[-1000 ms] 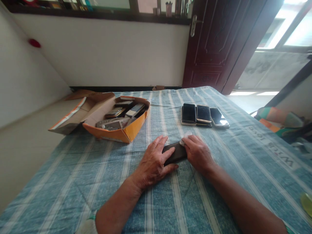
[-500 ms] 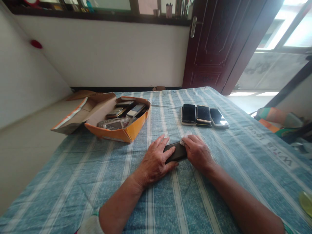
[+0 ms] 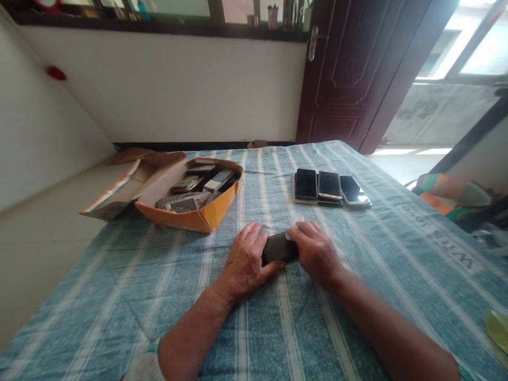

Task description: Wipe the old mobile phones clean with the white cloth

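Note:
A dark mobile phone lies on the striped cloth in front of me. My left hand grips its left end, with the thumb along the near edge and the fingers at the far edge. In my right hand a white wipe is pinched, pressed against the right part of the phone. That hand covers the phone's right end. Beyond it, several phones lie in small stacks, among them a black phone, a gold-edged phone and a white phone.
An orange cardboard box with its lid folded back stands at the left, holding several old phones. Blue striped cloth covers the surface. A yellow-green object lies at the right edge. A dark red door stands behind.
My right hand with the wipe has shifted slightly left along the phone. My left hand's fingers have drawn from the phone's top to its edges.

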{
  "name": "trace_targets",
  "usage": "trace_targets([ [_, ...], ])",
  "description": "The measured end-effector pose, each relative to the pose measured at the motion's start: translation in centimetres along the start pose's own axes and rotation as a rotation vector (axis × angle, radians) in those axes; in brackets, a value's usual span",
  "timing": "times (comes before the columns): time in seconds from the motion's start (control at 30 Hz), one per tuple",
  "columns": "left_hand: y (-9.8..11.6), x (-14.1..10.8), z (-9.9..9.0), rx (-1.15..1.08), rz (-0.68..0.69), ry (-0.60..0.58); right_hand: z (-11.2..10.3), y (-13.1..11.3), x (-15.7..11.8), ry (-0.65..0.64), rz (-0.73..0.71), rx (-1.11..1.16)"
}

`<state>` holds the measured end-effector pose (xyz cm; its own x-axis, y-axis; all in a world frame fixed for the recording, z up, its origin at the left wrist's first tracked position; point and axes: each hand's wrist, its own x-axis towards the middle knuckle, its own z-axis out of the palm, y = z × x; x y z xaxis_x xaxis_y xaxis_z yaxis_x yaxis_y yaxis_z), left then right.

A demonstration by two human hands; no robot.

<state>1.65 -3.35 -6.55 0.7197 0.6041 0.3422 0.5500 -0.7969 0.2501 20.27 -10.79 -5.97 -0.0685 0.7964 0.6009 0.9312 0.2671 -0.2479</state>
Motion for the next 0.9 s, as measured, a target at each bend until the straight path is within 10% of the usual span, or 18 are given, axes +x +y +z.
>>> trace_targets([
  [0.43, -0.1, 0.0, 0.6, -0.002, -0.001, 0.048, 0.6, -1.3, 0.8, -0.220, -0.134, -0.154],
  [0.9, 0.5, 0.1, 0.0, -0.103, 0.000, 0.052, -0.1, 1.0, 0.2, -0.118, 0.060, -0.141],
])
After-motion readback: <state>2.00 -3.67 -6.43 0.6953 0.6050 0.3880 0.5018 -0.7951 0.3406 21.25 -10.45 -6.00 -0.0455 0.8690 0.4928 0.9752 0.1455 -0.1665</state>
